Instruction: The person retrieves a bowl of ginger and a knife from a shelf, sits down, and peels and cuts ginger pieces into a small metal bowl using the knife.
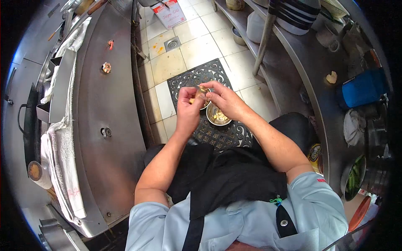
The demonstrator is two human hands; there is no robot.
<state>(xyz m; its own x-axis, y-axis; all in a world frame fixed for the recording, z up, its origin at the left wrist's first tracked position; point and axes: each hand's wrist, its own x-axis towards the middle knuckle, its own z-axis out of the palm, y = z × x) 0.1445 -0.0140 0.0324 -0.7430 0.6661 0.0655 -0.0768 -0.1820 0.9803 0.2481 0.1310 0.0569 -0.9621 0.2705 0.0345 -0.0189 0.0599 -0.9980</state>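
Note:
Both my hands meet above two metal bowls, low over the floor mat. Fingers of my left hand point(189, 104) are closed around something small and pale yellow, with a thin dark shape by the fingertips that is too small to name. My right hand point(222, 98) pinches at the same spot, its fingertips nearly touching the left ones. Just below my right hand, a metal bowl point(219, 124) holds small pale yellow pieces. The other bowl behind it is mostly covered by my hands, so its contents barely show.
Below the hands lies a black patterned mat point(217, 69) on the tiles. A steel counter point(100, 96) runs along the left. On the right are steel shelves point(299, 83), with a blue container point(363, 88) and a bowl of green vegetables point(354, 178). A box point(169, 14) stands ahead.

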